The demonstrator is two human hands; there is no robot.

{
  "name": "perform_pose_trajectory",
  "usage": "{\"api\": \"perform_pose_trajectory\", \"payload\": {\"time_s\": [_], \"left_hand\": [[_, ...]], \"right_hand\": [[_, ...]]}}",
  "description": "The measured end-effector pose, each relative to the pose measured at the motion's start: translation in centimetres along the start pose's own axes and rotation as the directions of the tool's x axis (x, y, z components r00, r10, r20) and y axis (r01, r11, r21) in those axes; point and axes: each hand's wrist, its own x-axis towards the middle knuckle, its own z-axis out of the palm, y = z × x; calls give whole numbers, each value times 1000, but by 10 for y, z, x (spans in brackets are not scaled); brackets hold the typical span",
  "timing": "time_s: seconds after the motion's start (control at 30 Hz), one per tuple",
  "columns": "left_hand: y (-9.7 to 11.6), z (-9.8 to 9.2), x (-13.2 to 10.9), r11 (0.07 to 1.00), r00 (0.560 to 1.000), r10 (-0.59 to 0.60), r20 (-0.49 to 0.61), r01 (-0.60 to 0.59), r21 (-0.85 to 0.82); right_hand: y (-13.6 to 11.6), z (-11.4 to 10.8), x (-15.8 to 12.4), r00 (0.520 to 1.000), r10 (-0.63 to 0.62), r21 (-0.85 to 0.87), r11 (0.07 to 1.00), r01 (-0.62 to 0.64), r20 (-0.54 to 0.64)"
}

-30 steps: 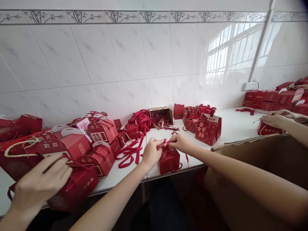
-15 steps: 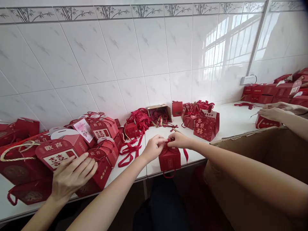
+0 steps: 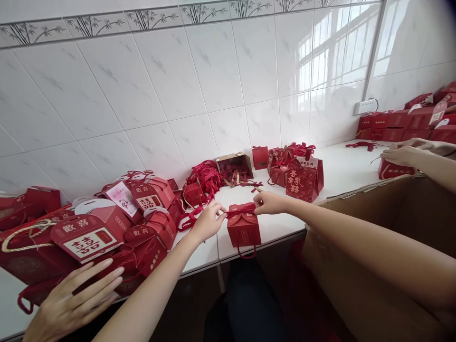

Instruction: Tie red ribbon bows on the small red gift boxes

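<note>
A small red gift box [image 3: 244, 232] stands at the table's front edge, its rope handle hanging over the edge. Across its top runs a red ribbon [image 3: 242, 209], drawn out sideways. My left hand [image 3: 209, 220] pinches the ribbon at the left of the box. On the other side, my right hand [image 3: 268, 203] is closed on the ribbon's right part at the top corner. Whether there is a knot in the middle is too small to tell.
Another person's hand [image 3: 76, 301] is by stacked red boxes [image 3: 94, 232] at left. Loose ribbons [image 3: 206, 175] and a cardboard box of scraps [image 3: 235, 166] lie behind. A large carton [image 3: 359, 194] stands right, near another person's hands [image 3: 406, 154] on a red box.
My hands, together over the box top before, have moved apart, and the ribbon is stretched between them. The other person's hand at left has moved down and left, fingers more spread.
</note>
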Motion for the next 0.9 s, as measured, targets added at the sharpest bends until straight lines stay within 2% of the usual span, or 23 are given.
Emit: {"api": "perform_pose_trajectory", "payload": {"time_s": [0.07,0.2,0.27,0.53,0.77,0.9], "left_hand": [[-1,-5,-4,998,999,-6,44,8,-62],[5,-6,-7,947,990,-38,136,79,-312],[8,-5,-6,928,987,-23,160,80,-363],[2,-2,3,973,994,-2,112,28,-230],[-1,6,4,980,994,-47,100,65,-189],[-14,7,9,989,998,-48,51,55,-136]], "right_hand": [[1,2,1,1000,-13,-21,1000,13,-11],[-1,8,3,997,-46,-63,997,43,-53],[-3,10,3,995,-67,-90,994,61,-71],[-3,11,0,980,-130,-213,972,95,-153],[-7,14,-3,977,-128,-300,951,72,-171],[-7,14,-4,979,-133,-313,946,79,-156]]}}
